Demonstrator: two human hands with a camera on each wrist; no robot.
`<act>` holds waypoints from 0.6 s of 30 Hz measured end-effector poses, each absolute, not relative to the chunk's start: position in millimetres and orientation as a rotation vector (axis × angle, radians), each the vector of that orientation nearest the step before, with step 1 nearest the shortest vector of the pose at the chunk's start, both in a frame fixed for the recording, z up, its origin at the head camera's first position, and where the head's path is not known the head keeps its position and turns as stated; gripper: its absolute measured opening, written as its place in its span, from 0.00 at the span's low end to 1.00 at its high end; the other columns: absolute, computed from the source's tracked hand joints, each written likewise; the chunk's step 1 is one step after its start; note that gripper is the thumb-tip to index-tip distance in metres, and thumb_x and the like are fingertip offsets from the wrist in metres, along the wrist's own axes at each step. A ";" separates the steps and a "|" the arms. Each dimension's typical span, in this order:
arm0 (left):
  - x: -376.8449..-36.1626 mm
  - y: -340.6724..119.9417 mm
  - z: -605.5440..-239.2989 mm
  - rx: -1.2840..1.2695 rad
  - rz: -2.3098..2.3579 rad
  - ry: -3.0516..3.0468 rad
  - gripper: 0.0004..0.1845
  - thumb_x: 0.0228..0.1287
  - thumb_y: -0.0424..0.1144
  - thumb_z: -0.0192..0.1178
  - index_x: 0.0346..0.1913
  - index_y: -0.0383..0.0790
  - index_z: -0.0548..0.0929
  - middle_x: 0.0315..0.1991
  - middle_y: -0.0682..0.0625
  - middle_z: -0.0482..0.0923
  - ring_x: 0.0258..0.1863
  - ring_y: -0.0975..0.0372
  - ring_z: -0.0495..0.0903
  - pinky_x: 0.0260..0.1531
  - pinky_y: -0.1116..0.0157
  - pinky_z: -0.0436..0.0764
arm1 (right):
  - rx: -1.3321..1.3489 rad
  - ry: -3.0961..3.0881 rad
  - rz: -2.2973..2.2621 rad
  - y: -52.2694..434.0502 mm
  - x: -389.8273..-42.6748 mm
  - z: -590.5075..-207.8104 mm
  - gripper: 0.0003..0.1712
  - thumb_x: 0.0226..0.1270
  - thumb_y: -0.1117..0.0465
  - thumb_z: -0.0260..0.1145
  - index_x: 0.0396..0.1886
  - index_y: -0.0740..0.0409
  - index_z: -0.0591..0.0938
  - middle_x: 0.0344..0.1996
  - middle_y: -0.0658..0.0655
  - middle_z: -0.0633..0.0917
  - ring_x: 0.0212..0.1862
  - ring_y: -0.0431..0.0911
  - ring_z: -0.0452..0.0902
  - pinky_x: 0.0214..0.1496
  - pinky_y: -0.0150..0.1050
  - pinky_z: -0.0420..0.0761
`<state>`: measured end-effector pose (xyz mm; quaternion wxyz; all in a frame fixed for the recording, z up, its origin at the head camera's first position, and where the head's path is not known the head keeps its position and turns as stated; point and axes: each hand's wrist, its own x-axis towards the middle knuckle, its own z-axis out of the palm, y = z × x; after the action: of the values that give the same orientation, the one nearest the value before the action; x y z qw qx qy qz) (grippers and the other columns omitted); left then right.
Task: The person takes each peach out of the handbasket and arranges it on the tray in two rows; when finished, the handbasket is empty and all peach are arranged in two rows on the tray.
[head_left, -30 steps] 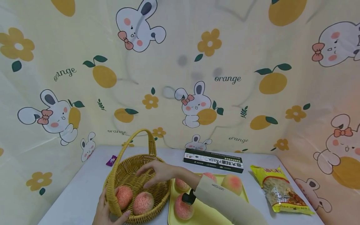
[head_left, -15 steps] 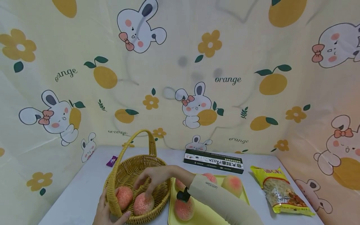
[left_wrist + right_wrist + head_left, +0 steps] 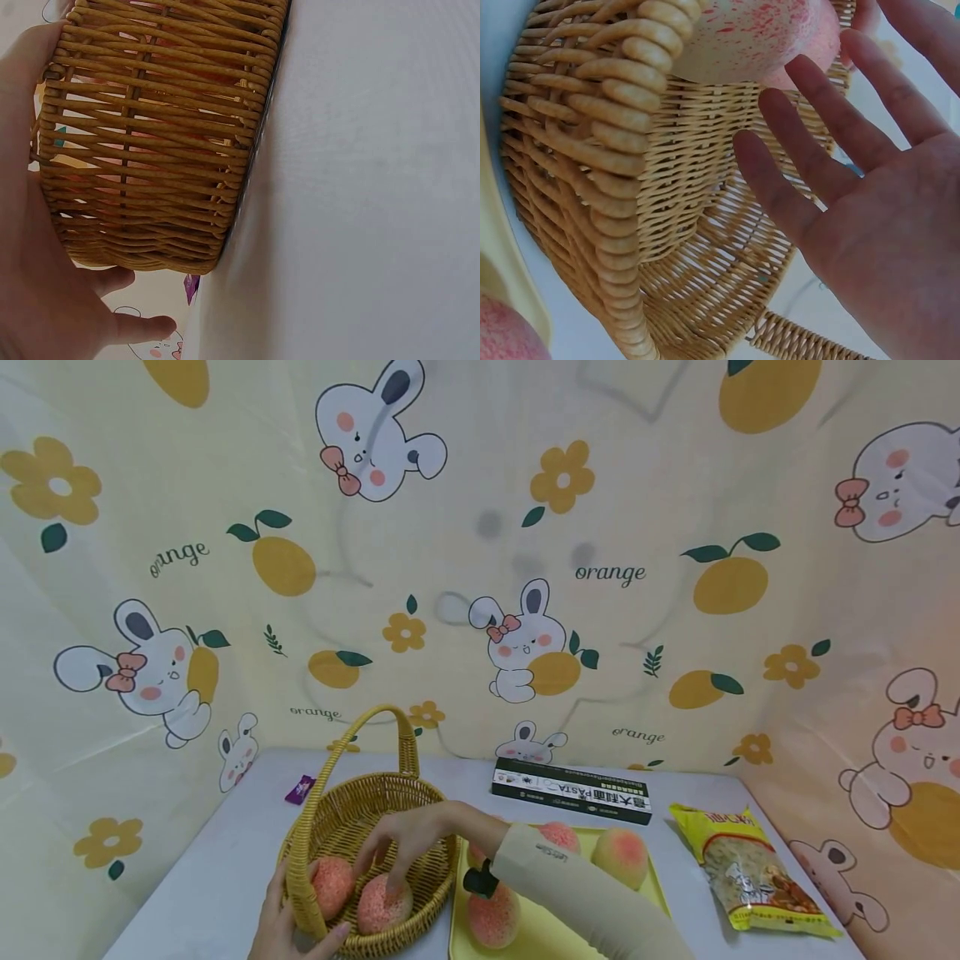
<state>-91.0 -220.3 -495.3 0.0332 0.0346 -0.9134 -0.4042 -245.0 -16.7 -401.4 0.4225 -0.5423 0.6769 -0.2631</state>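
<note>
The right peach (image 3: 382, 912) lies inside the basket (image 3: 444, 877), near its front rim, with the left peach (image 3: 332, 887) close by. My right hand (image 3: 408, 837) reaches into the basket over it, fingers (image 3: 776, 187) extended and clasping nothing; whether they touch its skin I cannot tell. My left hand (image 3: 283, 927) rests against the basket's left side, fingers loosely stretched. A careless nudge could roll this peach into its neighbour; pressing too hard on the wall could slide the basket across the table (image 3: 195, 877). Right of the basket, my low wrist camera (image 3: 481, 882) might knock the tray peach (image 3: 493, 920).
</note>
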 end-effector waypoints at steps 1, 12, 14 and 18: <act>-90.9 -220.3 -495.2 0.108 -1.248 -2.811 0.52 0.55 0.62 0.70 0.76 0.40 0.61 0.77 0.34 0.36 0.71 0.30 0.46 0.58 0.25 0.57 | -1.355 1.693 -0.647 -17.5 -245.2 -401.7 0.28 0.64 0.72 0.69 0.64 0.67 0.76 0.63 0.62 0.78 0.63 0.40 0.73 0.66 0.35 0.72; -90.9 -219.1 -495.8 0.087 -1.224 -2.793 0.52 0.55 0.62 0.70 0.76 0.38 0.61 0.77 0.34 0.38 0.70 0.30 0.47 0.57 0.25 0.57 | -1.275 1.695 -0.594 -23.2 -243.5 -404.6 0.30 0.62 0.72 0.71 0.65 0.65 0.77 0.62 0.56 0.79 0.63 0.43 0.73 0.62 0.34 0.74; -90.6 -219.1 -495.6 0.088 -1.223 -2.790 0.52 0.55 0.62 0.70 0.76 0.39 0.62 0.76 0.34 0.38 0.70 0.30 0.48 0.57 0.25 0.58 | -1.274 1.697 -0.580 -23.7 -243.3 -405.1 0.31 0.61 0.72 0.71 0.65 0.64 0.77 0.62 0.55 0.79 0.63 0.42 0.74 0.62 0.33 0.74; -89.7 -219.0 -495.4 0.085 -1.218 -2.777 0.51 0.55 0.61 0.70 0.75 0.39 0.62 0.76 0.34 0.39 0.70 0.30 0.49 0.57 0.25 0.59 | -1.270 1.695 -0.559 -24.6 -243.8 -406.8 0.32 0.60 0.73 0.72 0.65 0.64 0.77 0.62 0.54 0.80 0.61 0.39 0.74 0.61 0.31 0.74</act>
<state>-89.7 -219.0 -495.4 0.0540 0.0280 -0.9141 -0.4009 -243.8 -24.6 -406.8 0.4578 -0.5154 0.6879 -0.2270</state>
